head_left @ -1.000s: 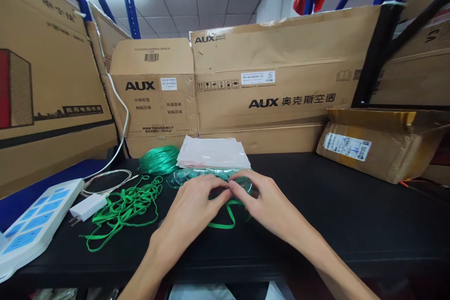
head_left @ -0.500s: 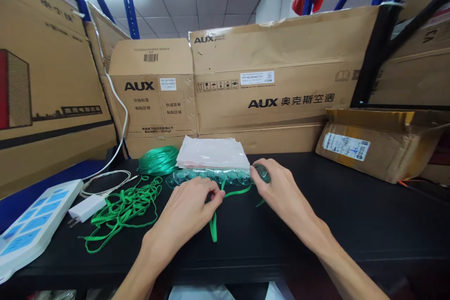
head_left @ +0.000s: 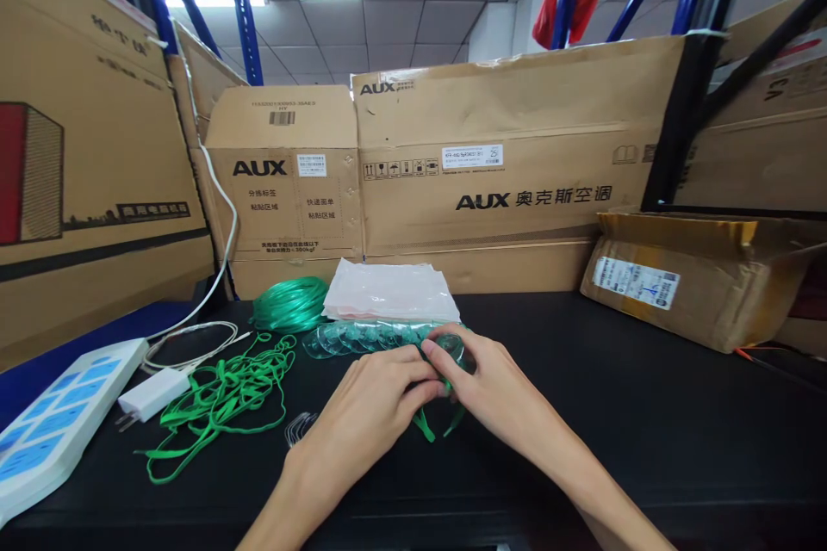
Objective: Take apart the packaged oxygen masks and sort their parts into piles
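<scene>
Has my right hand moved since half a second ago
Yes. The right hand has come back left, away from the right end of the row of clear suction cups, and now meets the left hand over the green strap.

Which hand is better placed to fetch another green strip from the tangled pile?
Left, probably. The left hand lies on the same side as the tangle of green strips, with bare table between; the right hand holds the clear cup, farther off.

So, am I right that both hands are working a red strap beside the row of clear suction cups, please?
Not quite: the strap is green, not red. The head view shows the left hand and right hand pinching it together beside the row of clear suction cups.
</scene>
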Action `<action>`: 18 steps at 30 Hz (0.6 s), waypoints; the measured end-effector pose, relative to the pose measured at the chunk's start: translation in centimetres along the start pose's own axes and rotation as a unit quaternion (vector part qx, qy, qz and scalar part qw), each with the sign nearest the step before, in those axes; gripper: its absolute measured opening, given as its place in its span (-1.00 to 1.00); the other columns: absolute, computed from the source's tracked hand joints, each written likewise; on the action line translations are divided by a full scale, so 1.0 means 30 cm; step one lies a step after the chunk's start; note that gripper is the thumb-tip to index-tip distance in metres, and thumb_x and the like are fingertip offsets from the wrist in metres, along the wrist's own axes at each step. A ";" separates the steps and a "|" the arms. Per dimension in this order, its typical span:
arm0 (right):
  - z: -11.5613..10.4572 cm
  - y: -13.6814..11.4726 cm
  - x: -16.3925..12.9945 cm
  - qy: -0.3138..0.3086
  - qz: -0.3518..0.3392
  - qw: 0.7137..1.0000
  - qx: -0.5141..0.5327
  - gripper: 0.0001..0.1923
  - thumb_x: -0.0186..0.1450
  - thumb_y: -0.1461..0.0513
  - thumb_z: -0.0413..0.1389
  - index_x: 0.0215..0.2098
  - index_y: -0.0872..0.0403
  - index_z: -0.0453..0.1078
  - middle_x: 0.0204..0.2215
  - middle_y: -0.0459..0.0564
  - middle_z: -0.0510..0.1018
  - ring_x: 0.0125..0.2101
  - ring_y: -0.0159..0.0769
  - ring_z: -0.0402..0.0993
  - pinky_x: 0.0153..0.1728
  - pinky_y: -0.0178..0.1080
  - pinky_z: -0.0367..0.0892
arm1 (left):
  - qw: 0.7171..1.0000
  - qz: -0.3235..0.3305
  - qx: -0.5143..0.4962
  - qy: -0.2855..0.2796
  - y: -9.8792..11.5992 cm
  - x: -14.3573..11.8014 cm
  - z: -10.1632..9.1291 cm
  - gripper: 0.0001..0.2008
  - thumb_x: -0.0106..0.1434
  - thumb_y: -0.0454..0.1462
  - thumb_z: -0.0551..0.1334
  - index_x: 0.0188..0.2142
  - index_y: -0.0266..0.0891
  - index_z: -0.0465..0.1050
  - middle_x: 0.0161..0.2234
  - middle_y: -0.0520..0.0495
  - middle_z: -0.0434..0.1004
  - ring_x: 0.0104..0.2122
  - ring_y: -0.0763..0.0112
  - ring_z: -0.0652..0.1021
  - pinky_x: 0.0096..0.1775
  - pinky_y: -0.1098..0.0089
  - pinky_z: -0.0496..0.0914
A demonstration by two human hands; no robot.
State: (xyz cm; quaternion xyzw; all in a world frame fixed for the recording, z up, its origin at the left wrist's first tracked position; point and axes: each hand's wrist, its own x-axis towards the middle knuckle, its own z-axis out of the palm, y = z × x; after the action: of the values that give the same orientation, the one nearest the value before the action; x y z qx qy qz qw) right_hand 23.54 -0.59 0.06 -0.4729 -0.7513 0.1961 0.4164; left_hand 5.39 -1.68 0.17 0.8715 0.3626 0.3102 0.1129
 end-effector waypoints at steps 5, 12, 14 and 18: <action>-0.019 0.007 -0.006 -0.025 0.005 1.000 -0.009 -0.76 0.41 0.09 0.05 -0.10 -0.03 0.49 -0.24 -0.07 0.64 -0.23 -0.19 0.55 -0.14 -0.19 0.35 | 0.999 -0.016 0.043 0.005 0.001 -0.001 -0.007 -0.79 0.51 -0.20 0.17 -0.19 -0.12 0.59 -0.21 0.06 0.60 -0.20 0.32 0.59 -0.16 0.39 0.31; -0.074 0.043 0.009 -0.016 0.047 0.996 -0.079 -0.68 0.36 0.16 0.00 -0.01 -0.04 0.49 -0.38 -0.09 0.60 -0.40 -0.22 0.50 -0.27 -0.19 0.32 | 0.996 -0.051 0.074 0.007 -0.074 -0.017 -0.065 -0.78 0.50 -0.15 0.18 -0.21 -0.11 0.57 -0.23 0.09 0.60 -0.20 0.34 0.58 -0.17 0.40 0.27; -0.079 0.044 0.010 -0.019 0.051 0.994 -0.092 -0.69 0.36 0.15 0.00 -0.02 -0.04 0.50 -0.34 -0.07 0.61 -0.36 -0.19 0.53 -0.23 -0.17 0.33 | 0.996 -0.057 0.072 0.014 -0.087 -0.018 -0.074 -0.79 0.49 -0.15 0.19 -0.22 -0.11 0.58 -0.23 0.09 0.60 -0.19 0.34 0.58 -0.17 0.40 0.26; -0.054 0.046 -0.001 -0.038 0.038 0.994 -0.095 -0.71 0.40 0.10 0.02 0.00 -0.07 0.49 -0.11 0.00 0.64 -0.08 -0.05 0.55 -0.04 -0.08 0.35 | 0.998 -0.049 0.043 0.015 -0.065 -0.013 -0.056 -0.81 0.48 -0.14 0.21 -0.12 -0.06 0.62 -0.20 0.09 0.62 -0.18 0.34 0.59 -0.14 0.40 0.27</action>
State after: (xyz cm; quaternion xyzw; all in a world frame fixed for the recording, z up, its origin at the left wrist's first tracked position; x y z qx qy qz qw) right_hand 25.61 -0.13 0.02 -0.5306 -0.7632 0.1575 0.3333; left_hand 3.04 -0.60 0.48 0.8519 0.4195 0.3019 0.0847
